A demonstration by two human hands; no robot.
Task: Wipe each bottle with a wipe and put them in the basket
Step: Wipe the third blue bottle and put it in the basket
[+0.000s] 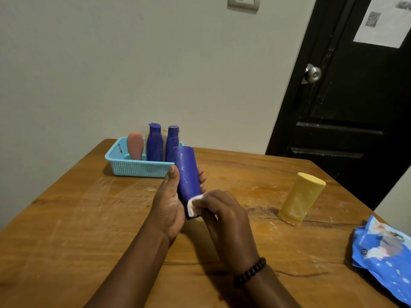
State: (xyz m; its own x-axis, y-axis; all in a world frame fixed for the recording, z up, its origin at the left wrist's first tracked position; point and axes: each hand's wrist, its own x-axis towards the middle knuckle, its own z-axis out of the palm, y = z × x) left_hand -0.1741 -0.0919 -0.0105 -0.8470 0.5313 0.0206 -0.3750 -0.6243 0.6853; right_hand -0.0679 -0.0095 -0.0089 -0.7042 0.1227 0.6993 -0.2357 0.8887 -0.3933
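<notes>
- Head view: I see my left hand [169, 203] wrapped around a blue bottle [186, 178], thumb on the near side, fingertips showing past its far side. That grip is clenched on the bottle, which is held above the surface [89, 218], tilted, its flat end pointing up and away from me.
- My right hand [224, 216] pinches a small white wipe [194, 204] and presses it against the lower part of the blue bottle. So the right grip is grasping the wipe.
- A black bead bracelet [250, 272] sits on my right wrist.
- The light blue basket [133, 163] stands on the surface just beyond the blue bottle, near the wall; the bottle's upper end overlaps the basket's right corner from my viewpoint.
- Inside the basket stand a pink bottle [135, 145] at the left and two more blue bottles [155, 143], [172, 143] to its right, all upright.
- A yellow bottle [300, 198] stands on the surface well to the right of the basket, apart from both hands, leaning slightly in this wide view.
- A blue wipes packet [382, 250] lies further right of the yellow bottle, at the surface's near right edge.
- A black door [355, 107] with a metal knob [312, 74] stands behind, right of the basket.
</notes>
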